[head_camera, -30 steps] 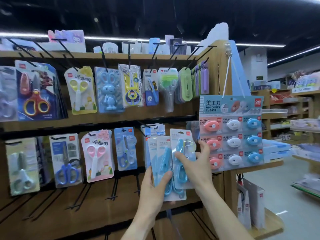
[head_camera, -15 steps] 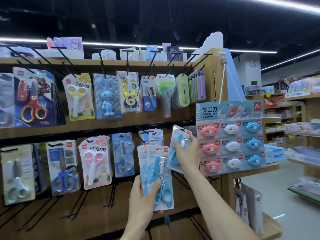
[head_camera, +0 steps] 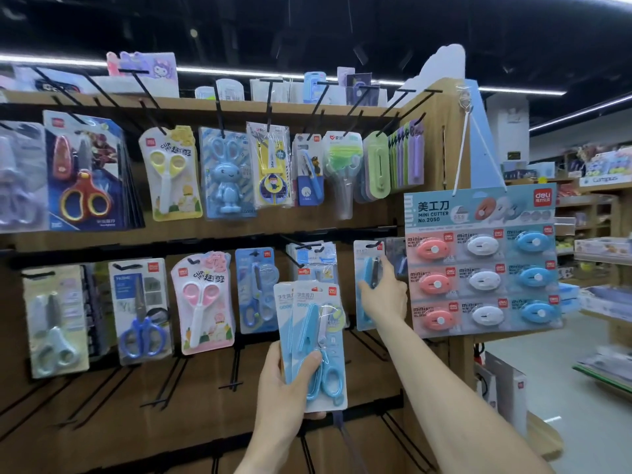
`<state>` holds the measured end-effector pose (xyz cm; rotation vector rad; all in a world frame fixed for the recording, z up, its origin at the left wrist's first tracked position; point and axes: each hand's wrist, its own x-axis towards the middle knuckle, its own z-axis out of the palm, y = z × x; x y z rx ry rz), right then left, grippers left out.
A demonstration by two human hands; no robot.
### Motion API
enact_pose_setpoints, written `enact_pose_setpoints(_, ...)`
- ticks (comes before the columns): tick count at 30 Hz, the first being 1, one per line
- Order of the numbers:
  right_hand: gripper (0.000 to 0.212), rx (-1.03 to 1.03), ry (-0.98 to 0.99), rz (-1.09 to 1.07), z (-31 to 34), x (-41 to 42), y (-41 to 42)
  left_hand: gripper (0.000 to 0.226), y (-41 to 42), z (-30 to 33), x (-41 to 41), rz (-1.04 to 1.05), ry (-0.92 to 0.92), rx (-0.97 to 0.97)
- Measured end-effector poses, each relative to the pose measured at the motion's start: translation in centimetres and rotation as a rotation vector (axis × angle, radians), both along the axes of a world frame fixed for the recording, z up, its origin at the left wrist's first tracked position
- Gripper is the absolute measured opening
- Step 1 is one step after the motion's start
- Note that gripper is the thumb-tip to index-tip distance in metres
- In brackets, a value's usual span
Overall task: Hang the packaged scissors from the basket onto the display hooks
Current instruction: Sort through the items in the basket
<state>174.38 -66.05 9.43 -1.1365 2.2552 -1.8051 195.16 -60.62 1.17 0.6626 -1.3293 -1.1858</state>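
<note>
So my right hand (head_camera: 383,295) is up at about 1 o'clock from my left, fingers pinched round a pale blue carded blister pack of blue scissors (head_camera: 366,268), with its top edge right at the black wire display hook (head_camera: 376,243) on the middle row. Can't tell if the hang hole is actually on the prong yet, and that's the risk: let go too early and the pack drops down the brown wooden display board (head_camera: 205,388). It's also just beside the hanging card of pink, white and blue mini cutters (head_camera: 478,213) at 3 o'clock, so my knuckles could knock that swinging.

My left hand (head_camera: 280,388) grips a small stack of matching blue scissor packs (head_camera: 314,340), thumb across the front. They're slick, so they could fan out and slide.

Basket isn't in view, so no idea what's left in it.
</note>
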Motion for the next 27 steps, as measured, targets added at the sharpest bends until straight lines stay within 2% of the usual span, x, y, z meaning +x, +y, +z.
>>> enact_pose_setpoints(3, 0.071, -0.069, 0.034, 0.033, -0.5, 1.0, 1.9, 0.03, 0.5, 0.2, -0.1, -0.024, 0.019, 0.016)
enact_pose_setpoints(5, 0.054, -0.21, 0.07, 0.065, -1.6, 2.7, 4.3, 0.031, 0.8, 0.2, -0.2, -0.039, 0.032, 0.027)
enact_pose_setpoints(7, 0.04, -0.331, 0.012, 0.204, -3.4, 5.3, 7.1, 0.033, 1.0, 0.2, -0.1, -0.054, 0.039, 0.037)
enact_pose_setpoints(8, 0.04, -0.341, -0.013, 0.281, -4.3, 6.6, 8.4, 0.033, 1.1, 0.2, -0.1, -0.07, 0.045, 0.039)
enact_pose_setpoints(10, 0.063, -0.292, -0.005, 0.367, -5.7, 8.7, 9.8, 0.037, 1.3, -0.1, 0.0, -0.111, 0.048, 0.027)
enact_pose_setpoints(12, 0.09, -0.24, 0.024, 0.364, -6.4, 10.1, 10.0, 0.039, 1.6, -0.5, 0.1, -0.138, 0.025, -0.004)
enact_pose_setpoints(14, 0.103, -0.23, 0.051, 0.353, -6.6, 10.9, 10.0, 0.042, 1.6, -0.9, 0.4, -0.143, -0.009, -0.037)
enact_pose_setpoints(19, 0.097, -0.284, 0.039, 0.323, -7.2, 10.6, 10.0, 0.048, 1.6, -1.3, 1.1, -0.23, -0.033, -0.068)
enact_pose_setpoints(27, 0.088, -0.344, 0.006, 0.41, -7.3, 10.2, 10.3, 0.044, 1.9, -1.0, 2.0, -0.383, 0.062, 0.056)
